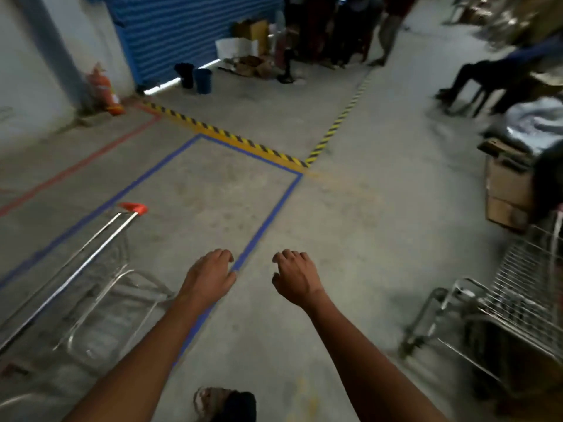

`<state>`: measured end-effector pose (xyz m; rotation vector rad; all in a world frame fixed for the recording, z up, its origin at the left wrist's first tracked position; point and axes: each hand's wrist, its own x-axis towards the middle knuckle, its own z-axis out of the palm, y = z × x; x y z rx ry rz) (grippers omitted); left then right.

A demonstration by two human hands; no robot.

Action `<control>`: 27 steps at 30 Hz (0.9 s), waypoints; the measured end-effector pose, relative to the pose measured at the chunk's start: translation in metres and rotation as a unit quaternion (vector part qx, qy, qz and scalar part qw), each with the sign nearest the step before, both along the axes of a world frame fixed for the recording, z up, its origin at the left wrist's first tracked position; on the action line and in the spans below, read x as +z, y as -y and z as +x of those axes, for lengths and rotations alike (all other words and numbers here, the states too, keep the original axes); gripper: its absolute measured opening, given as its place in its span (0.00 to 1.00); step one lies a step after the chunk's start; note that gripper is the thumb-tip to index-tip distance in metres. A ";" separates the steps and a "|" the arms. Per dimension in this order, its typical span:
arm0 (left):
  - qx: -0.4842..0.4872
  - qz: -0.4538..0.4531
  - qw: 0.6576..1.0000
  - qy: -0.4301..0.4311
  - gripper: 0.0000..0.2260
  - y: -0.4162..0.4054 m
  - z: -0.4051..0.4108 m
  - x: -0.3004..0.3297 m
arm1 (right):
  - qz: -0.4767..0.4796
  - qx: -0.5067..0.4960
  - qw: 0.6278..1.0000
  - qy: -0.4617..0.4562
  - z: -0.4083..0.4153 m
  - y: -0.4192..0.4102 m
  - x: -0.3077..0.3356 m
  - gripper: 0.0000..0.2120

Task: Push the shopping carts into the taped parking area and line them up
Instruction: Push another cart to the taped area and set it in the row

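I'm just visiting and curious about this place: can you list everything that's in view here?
shopping carts: two, silver wire; one with a red handle cap inside the blue outline at left, one outside it at right
blue tape outline: one, blue, floor centre
striped tape: two strips, yellow and black, beyond the outline
red tape line: one, floor left
fire extinguisher: one, red, left wall
buckets: two, dark, by the blue shutter
cardboard boxes: brown, right edge
people: several, blurred, far end
left hand: empty, fingers loosely curled
right hand: empty, fingers loosely curled
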<state>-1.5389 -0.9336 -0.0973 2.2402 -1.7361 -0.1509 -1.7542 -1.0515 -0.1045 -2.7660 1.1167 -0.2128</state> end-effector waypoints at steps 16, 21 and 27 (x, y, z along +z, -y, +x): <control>-0.309 -0.002 0.951 -0.003 0.10 0.160 -0.275 -0.006 | 0.016 -0.319 0.947 -0.021 -0.295 0.017 0.001 0.16; -0.404 -0.019 0.915 0.001 0.10 0.232 -0.341 0.011 | -0.003 -0.398 0.917 -0.011 -0.349 0.043 0.012 0.15; -0.512 -0.017 0.859 -0.021 0.11 0.289 -0.446 0.037 | -0.024 -0.496 0.868 -0.015 -0.420 0.052 0.029 0.13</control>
